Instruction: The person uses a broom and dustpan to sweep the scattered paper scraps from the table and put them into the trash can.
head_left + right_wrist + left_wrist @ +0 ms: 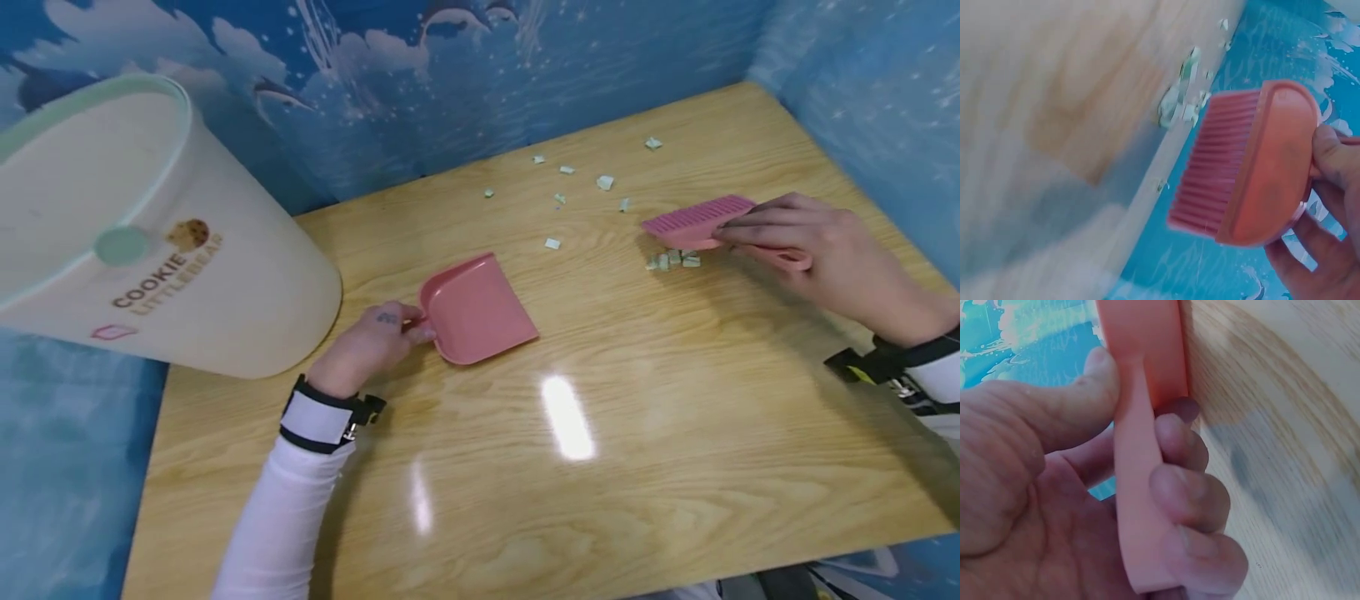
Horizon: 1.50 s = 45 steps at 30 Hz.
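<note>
My left hand point(373, 343) grips the handle of a pink dustpan point(480, 312), its pan facing right on the wooden table. In the left wrist view the fingers curl round the flat handle point(1138, 487). My right hand point(840, 254) holds a pink hand brush point(697, 223) by its handle, thumb and fingers near the head. The bristles point(1216, 162) point away from the hand. Just below the brush in the head view lies a small cluster of pale green paper scraps point(673, 260). More scraps point(605, 182) are scattered toward the back.
A tall cream bin point(247, 275) with a mint rim and cookie lettering stands at the left of the table point(637, 500). Blue ocean-print walls point(465, 92) border the back and right sides. One scrap point(552, 243) lies between dustpan and brush.
</note>
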Available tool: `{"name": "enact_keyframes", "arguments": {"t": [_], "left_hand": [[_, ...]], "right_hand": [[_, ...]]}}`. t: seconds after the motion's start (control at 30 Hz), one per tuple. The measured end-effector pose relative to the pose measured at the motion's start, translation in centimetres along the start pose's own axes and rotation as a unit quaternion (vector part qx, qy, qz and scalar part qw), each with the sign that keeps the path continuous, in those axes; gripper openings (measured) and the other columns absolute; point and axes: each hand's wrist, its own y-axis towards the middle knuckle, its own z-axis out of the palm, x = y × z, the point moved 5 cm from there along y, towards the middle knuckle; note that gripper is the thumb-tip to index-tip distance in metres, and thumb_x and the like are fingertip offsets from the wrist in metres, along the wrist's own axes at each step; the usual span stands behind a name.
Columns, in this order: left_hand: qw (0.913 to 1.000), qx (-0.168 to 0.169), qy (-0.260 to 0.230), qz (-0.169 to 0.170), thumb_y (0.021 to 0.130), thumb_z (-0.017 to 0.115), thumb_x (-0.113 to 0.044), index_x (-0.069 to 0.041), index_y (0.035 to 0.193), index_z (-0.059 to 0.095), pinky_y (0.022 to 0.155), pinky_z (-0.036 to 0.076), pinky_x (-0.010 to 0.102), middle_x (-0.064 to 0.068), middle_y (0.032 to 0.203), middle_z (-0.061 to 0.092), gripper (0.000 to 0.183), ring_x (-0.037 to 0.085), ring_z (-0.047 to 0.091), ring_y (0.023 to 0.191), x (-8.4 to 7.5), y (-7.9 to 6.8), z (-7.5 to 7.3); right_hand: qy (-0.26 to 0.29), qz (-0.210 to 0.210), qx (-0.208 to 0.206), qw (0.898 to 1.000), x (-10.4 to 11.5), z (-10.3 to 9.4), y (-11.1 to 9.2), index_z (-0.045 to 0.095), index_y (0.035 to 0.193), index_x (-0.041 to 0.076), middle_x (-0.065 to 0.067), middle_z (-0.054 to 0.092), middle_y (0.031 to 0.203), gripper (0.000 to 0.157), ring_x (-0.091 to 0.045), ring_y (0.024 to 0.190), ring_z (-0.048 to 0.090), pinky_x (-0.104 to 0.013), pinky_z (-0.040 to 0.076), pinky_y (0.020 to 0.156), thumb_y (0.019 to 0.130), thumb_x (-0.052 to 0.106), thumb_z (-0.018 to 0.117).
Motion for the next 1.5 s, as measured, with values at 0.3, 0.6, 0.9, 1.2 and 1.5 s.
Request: {"name": "enact_keyframes", "arguments": {"t": [0.3,0.6,0.9,1.2,1.5], "left_hand": [[0.9999,0.001,-0.005,0.011,0.101,0.053,-0.032,-0.015,0.123,0.064,0.068,0.038,0.036,0.007,0.102,0.056,0.03,0.023,0.047,0.085,-0.3,0.1,0.0],[0.9998,0.007,-0.012,0.015,0.099,0.055,-0.032,-0.016,0.119,0.066,0.068,0.038,0.036,0.007,0.1,0.054,0.028,0.024,0.046,0.086,-0.3,0.1,0.0],[0.9998,0.007,-0.005,0.016,0.099,0.055,-0.035,-0.018,0.122,0.065,0.066,0.037,0.036,0.008,0.095,0.051,0.03,0.023,0.046,0.084,-0.3,0.3,0.1],[0.9986,0.007,0.004,0.053,0.101,0.054,-0.029,-0.017,0.102,0.069,0.057,0.033,0.032,0.004,0.079,0.047,0.019,0.019,0.041,0.068,-1.4,0.6,0.3],[0.9987,0.005,0.013,0.049,0.101,0.053,-0.028,-0.016,0.108,0.068,0.064,0.036,0.033,0.005,0.093,0.055,0.02,0.021,0.046,0.079,-1.5,0.7,0.4]], "right_hand": [[-0.024,0.036,0.008,0.999,-0.9,0.8,0.9,0.069,0.112,-0.002,-0.024,0.068,0.104,0.039,-0.038,0.091,0.057,-0.054,0.045,0.067,0.074,-0.012,0.07],[-0.064,0.086,0.012,0.994,0.2,1.9,1.6,0.07,0.109,-0.004,-0.026,0.069,0.096,0.029,-0.04,0.084,0.06,-0.058,0.046,0.068,0.081,0.007,0.071],[-0.074,0.088,-0.005,0.993,1.4,1.4,3.5,0.064,0.082,-0.002,-0.021,0.066,0.073,0.013,-0.027,0.049,0.053,-0.044,0.039,0.046,0.087,0.01,0.062],[-0.047,0.086,0.006,0.995,2.6,2.9,5.7,0.065,0.081,0.003,-0.012,0.064,0.072,0.015,-0.017,0.051,0.048,-0.037,0.036,0.046,0.091,0.012,0.059],[-0.001,0.095,0.045,0.994,3.6,3.5,7.5,0.066,0.087,0.005,0.011,0.04,0.039,0.02,-0.012,0.046,0.05,-0.042,0.05,0.061,0.097,0.011,0.05]]}}
